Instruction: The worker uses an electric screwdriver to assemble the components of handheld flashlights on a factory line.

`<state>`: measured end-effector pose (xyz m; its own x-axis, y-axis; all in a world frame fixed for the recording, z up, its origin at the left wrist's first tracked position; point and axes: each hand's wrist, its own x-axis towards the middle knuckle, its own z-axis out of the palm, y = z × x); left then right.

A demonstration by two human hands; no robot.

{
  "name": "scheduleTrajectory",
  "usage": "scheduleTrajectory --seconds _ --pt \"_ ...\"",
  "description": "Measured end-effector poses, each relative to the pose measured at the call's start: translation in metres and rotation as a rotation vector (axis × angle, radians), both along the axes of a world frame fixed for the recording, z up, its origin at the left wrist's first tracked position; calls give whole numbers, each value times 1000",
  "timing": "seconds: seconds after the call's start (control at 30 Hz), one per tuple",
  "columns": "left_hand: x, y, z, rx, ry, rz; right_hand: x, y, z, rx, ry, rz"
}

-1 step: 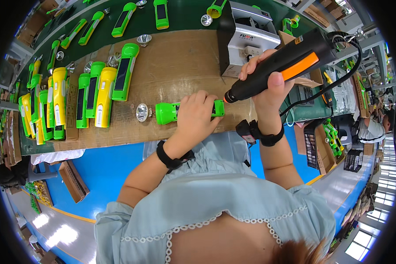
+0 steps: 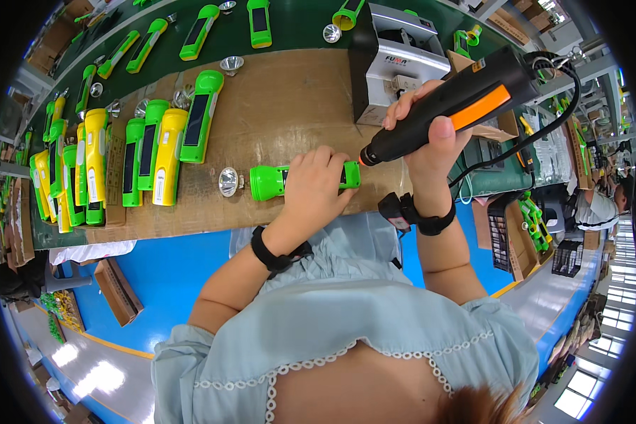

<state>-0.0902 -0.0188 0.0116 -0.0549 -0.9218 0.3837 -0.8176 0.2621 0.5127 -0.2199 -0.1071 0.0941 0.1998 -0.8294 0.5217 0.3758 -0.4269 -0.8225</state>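
My left hand is closed over the body of a green flashlight, which lies on its side on the cardboard. A loose silver reflector sits beside the flashlight's head, on the left. In my right hand is a black electric screwdriver with an orange strip, its fingers wrapped round the body. The tool's tip points down and left at the flashlight's tail end; whether it touches cannot be made out. Part of the flashlight's dark panel is hidden under my left hand.
Several green and yellow flashlights stand grouped at the left, with more along the green table behind. A grey and black machine stands at the back right. The screwdriver's black cable loops at the right. Cardboard covers the work surface.
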Motion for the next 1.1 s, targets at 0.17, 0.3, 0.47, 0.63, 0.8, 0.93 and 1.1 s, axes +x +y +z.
scheduleTrajectory --seconds 0.17,0.3,0.47,0.63,0.8,0.93,1.1 --pt "2 -2 1 37 12 -13 5 -7 -8 6 31 -12" --pt "2 -6 -1 41 8 -12 9 -12 -18 22 -77 162" --pt "1 -6 1 39 9 1 11 -10 -23 43 -39 208" --pt "1 -10 4 49 -17 -16 16 -6 -23 -2 32 143" --pt "-2 -8 9 124 -66 -8 -5 -8 -7 -61 -97 27" --pt "8 -1 14 42 165 -74 -31 -35 22 -241 -203 -305" --pt "54 24 40 -34 -41 37 -41 -62 21 -344 -229 -354"
